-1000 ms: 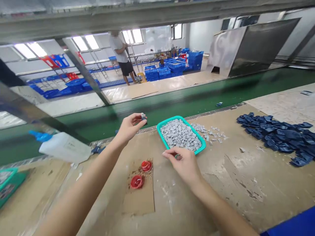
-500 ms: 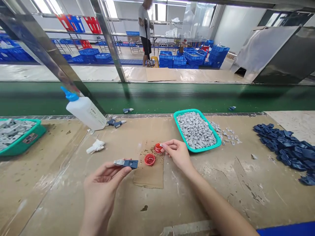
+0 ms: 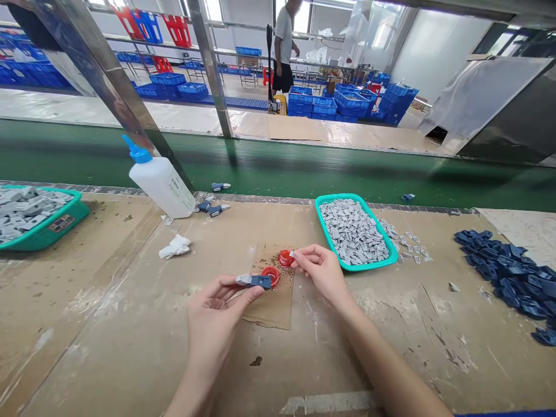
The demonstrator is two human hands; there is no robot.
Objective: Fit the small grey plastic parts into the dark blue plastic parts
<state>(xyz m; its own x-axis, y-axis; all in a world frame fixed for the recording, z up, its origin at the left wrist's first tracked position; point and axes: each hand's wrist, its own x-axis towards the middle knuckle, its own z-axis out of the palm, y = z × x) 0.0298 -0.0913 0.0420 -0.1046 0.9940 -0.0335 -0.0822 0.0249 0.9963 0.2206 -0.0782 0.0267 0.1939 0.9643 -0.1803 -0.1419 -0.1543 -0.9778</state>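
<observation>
Counter (image 3: 130, 324): brown, scuffed, spread under everything near me.
Belt (image 3: 269, 168): green, runs along the counter's far edge; a few navy pieces on it.
Crates (image 3: 351, 103): blue, stacked beyond the belt.
Person (image 3: 283, 46): standing near the crates, light top, dark shorts.
Pile (image 3: 508, 272): navy parts, loosely heaped, right side of the counter.
Right tray (image 3: 394, 255): teal, full of small grey chips; more chips strewn just beside it.
Left tray (image 3: 73, 217): teal, larger grey pieces, cut off at my left.
Bottle (image 3: 163, 186): white, blue nozzle, leaning back; navy-and-grey pieces by its base.
Card (image 3: 273, 315): flat, brown crumbs around the cups.
Left hand (image 3: 217, 310): thumb and fingers pinched on the clip, low over the card.
Right hand (image 3: 324, 275): narrow pinch on the bit, near the right tray.
Wad (image 3: 175, 247): white, crumpled, below the bottle.
Clip (image 3: 260, 282): navy with grey end, roughly level, overlapping the front cup from here; contact unclear.
Cups (image 3: 284, 258): two, red, close together on the card.
Bit (image 3: 292, 255): pale, at the rear cup's edge; cannot tell if touching.
</observation>
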